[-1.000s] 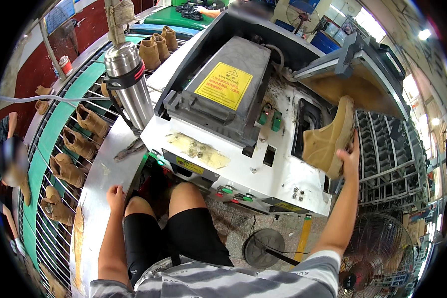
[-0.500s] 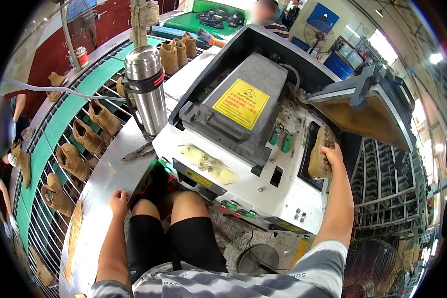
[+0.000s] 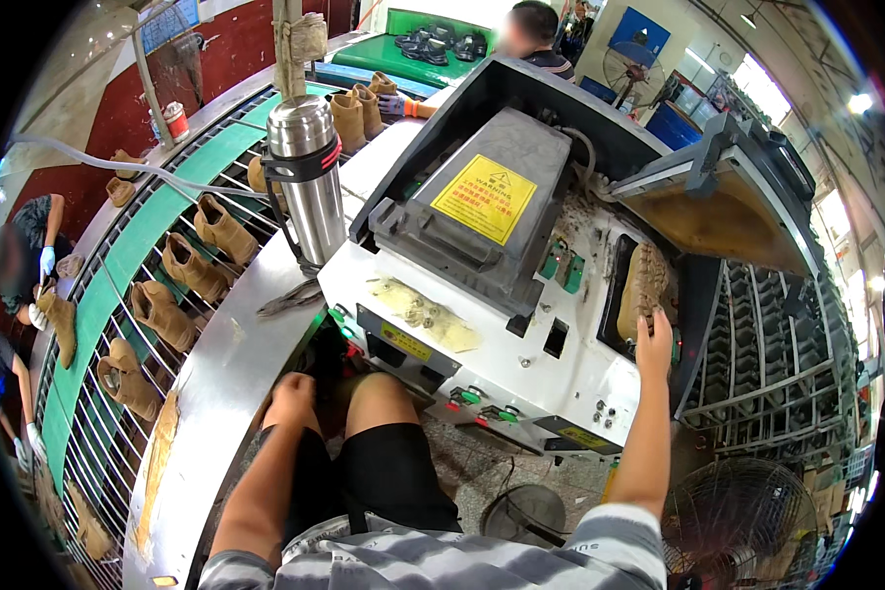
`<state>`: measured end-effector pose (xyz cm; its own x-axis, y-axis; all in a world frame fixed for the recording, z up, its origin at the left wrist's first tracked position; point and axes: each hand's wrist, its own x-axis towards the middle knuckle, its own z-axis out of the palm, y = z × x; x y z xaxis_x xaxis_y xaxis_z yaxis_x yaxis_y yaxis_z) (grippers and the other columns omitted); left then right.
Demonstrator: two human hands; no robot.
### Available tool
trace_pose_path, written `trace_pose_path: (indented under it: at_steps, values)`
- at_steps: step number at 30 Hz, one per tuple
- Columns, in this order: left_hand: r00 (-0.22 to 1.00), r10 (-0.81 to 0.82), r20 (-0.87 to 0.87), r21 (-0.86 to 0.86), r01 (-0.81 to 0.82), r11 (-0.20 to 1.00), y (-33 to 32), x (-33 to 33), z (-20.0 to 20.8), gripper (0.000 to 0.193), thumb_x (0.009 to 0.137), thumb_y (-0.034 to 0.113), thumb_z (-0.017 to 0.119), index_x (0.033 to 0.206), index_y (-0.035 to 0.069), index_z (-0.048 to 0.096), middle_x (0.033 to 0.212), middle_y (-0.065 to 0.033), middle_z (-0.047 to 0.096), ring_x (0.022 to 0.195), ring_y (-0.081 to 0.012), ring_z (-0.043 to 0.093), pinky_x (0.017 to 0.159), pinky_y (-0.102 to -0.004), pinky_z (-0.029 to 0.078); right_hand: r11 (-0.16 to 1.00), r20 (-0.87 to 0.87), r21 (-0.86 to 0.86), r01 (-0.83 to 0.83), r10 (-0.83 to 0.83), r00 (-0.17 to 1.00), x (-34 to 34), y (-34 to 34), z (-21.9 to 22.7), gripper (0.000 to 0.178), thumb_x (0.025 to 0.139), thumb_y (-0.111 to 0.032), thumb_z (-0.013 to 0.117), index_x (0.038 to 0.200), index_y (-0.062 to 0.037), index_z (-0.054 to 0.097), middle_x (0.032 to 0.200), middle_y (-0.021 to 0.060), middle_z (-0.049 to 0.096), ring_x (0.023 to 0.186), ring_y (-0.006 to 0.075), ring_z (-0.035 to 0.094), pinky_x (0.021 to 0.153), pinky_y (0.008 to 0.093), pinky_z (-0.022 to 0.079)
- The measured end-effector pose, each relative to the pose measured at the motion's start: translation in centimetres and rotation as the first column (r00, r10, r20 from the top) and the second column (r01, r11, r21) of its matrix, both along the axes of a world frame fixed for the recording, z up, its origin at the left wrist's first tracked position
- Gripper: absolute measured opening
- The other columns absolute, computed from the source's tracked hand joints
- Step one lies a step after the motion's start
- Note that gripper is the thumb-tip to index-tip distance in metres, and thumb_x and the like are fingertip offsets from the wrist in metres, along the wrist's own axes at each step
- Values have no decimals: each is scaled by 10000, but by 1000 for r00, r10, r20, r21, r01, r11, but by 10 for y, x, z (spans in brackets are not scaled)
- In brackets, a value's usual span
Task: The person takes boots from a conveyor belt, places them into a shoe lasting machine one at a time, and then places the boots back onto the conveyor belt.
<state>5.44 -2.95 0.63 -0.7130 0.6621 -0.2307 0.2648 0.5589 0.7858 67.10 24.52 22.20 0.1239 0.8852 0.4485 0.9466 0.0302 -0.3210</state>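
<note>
A tan shoe (image 3: 643,285) lies sole up in the right-hand chamber of the white machine (image 3: 580,369), under its raised lid (image 3: 723,211). My right hand (image 3: 656,339) grips the shoe's near end, its fingers on the ridged sole. The machine's left-hand lid (image 3: 492,187) is down, with a yellow warning label (image 3: 485,200) on top. My left hand (image 3: 293,398) is at my left knee, beside the metal tabletop (image 3: 231,379); its fingers are mostly hidden, and I see nothing held in it.
A steel thermos (image 3: 310,202) stands at the machine's left corner. Several tan shoes (image 3: 162,315) sit on the curved roller rack with a green belt (image 3: 108,256). Co-workers' gloved hands (image 3: 39,315) are at far left. A rack (image 3: 772,354) and floor fan (image 3: 742,516) stand right.
My right hand has lowered the shoe from a tilted position into the chamber, sole up. My left hand has moved from the tabletop edge to my knee. The view has shifted slightly.
</note>
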Motion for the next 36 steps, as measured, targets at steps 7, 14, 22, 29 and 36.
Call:
trace_pose_path:
  at_steps: [7,14,22,29,36]
  values:
    - [403,-914,-51,239,893,381,37,225,64,223,844,237,569,937,77,692,868,-175,678,830,-367,648,754,-455,512,724,-748,203,660,-320,582,9,-231,-108,226,950,-206,470,928,7,543,855,79,527,746,203,469,736,377,415]
    - [386,-901,-199,276,904,327,82,314,47,165,844,180,521,832,48,618,815,-193,648,810,-399,624,717,-504,481,882,-858,-283,376,-58,-510,42,-237,-140,403,956,-431,440,704,-117,425,673,10,441,567,152,384,585,334,391]
    - [831,-538,-140,145,554,819,66,138,56,191,824,245,569,868,131,716,821,-160,675,752,-350,659,697,-436,534,785,-815,-468,-406,-205,543,-87,-280,-218,169,826,-220,657,825,-58,606,726,30,546,667,193,550,606,340,459]
    - [810,111,-576,-26,-154,988,-22,-66,38,247,821,288,576,748,76,678,733,-181,659,710,-385,641,657,-482,515,636,-419,247,-731,750,511,-327,-194,-65,168,719,-54,692,875,-50,630,818,103,630,737,280,617,692,379,504]
    - [754,64,-654,-13,-96,995,-78,-92,32,238,788,259,589,643,71,614,659,-161,633,642,-368,620,610,-482,496,972,-350,28,-231,226,909,-383,39,50,852,758,-429,738,1415,-50,349,1381,248,399,1239,387,457,1018,445,405]
